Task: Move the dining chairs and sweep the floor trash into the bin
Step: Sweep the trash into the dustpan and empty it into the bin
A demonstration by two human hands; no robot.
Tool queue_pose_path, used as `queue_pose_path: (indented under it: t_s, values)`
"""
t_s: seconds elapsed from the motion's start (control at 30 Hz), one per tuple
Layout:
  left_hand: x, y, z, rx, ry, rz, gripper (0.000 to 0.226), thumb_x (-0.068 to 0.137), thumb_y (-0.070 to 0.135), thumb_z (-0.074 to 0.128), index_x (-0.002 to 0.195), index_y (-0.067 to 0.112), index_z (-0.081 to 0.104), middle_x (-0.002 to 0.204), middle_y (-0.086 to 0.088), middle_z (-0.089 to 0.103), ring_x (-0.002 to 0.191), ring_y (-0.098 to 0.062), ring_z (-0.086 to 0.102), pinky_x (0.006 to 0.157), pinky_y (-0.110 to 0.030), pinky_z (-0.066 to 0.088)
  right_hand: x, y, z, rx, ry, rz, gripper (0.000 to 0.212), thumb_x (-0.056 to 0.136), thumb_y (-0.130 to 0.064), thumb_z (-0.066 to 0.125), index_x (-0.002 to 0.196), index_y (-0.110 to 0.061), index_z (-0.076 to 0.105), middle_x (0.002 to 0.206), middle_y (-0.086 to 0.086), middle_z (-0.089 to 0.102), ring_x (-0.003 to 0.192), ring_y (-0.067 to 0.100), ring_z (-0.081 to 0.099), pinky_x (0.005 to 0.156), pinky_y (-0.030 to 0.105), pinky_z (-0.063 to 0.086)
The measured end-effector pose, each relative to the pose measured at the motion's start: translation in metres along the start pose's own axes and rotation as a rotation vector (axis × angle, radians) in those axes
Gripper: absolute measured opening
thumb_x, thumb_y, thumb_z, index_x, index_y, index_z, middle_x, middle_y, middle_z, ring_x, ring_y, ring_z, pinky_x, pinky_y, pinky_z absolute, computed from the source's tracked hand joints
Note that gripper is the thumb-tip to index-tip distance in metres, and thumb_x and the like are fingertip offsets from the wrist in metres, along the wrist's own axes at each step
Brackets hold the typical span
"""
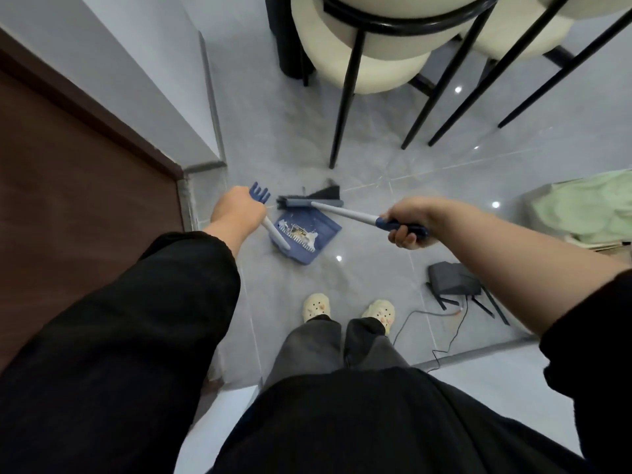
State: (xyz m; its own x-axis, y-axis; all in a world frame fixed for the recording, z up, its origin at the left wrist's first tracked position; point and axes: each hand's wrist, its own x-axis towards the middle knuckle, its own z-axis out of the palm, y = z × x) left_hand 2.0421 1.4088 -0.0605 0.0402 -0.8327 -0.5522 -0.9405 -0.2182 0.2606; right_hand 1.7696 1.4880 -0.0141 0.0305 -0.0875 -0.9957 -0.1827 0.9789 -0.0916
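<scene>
Grey tiled floor (376, 148), wall corner at left. Left hand (236, 210): fingers are curling round the forked top of the dustpan handle (275, 234), likely bracing the dustpan (325, 230) flat on the tiles. Right hand (407, 224) is clenching the blue grip of the broom (345, 213), angling it low so the bristles are meeting the pan's lip. Trash (301, 232) is lying inside the pan by its comb teeth. Dining chairs (359, 56) are standing beyond, apart. Bin not in view.
</scene>
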Motion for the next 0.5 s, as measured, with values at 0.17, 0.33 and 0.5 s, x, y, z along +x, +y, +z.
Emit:
queue_pose_path:
  t_s: [0.17, 0.33, 0.5]
  values:
    - [-0.007, 0.014, -0.002, -0.219, -0.196, -0.117, 0.01, 0.087, 0.004, 0.051, 0.089, -0.003, 0.058, 0.072, -0.019, 0.063, 0.058, -0.029, 0.061, 0.054, -0.029, 0.049, -0.033, 0.032, -0.012, 0.254, -0.061, -0.005, 0.025, 0.102, -0.024, 0.036, 0.084, -0.008, 0.043, 0.048, -0.002, 0.035, 0.024, 0.003, 0.029, 0.024, 0.011, 0.024]
    - [-0.012, 0.04, 0.0, -0.367, -0.269, -0.102, 0.019, 0.091, 0.004, 0.052, 0.073, 0.006, 0.046, 0.061, -0.017, 0.053, 0.036, -0.02, 0.053, 0.044, -0.025, 0.042, -0.06, 0.066, -0.029, 0.23, 0.091, -0.101, 0.03, 0.099, -0.027, 0.043, 0.126, -0.016, 0.048, 0.054, 0.0, 0.04, 0.028, 0.003, 0.03, 0.026, 0.011, 0.025]
    - [-0.023, 0.089, 0.005, -0.323, -0.357, 0.015, 0.018, 0.093, 0.002, 0.049, 0.076, 0.003, 0.045, 0.057, -0.019, 0.054, 0.047, -0.026, 0.052, 0.044, -0.027, 0.043, -0.061, 0.082, -0.035, 0.092, 0.349, -0.143, 0.026, 0.097, -0.024, 0.043, 0.117, -0.009, 0.051, 0.06, 0.003, 0.042, 0.027, 0.006, 0.031, 0.031, 0.011, 0.027]
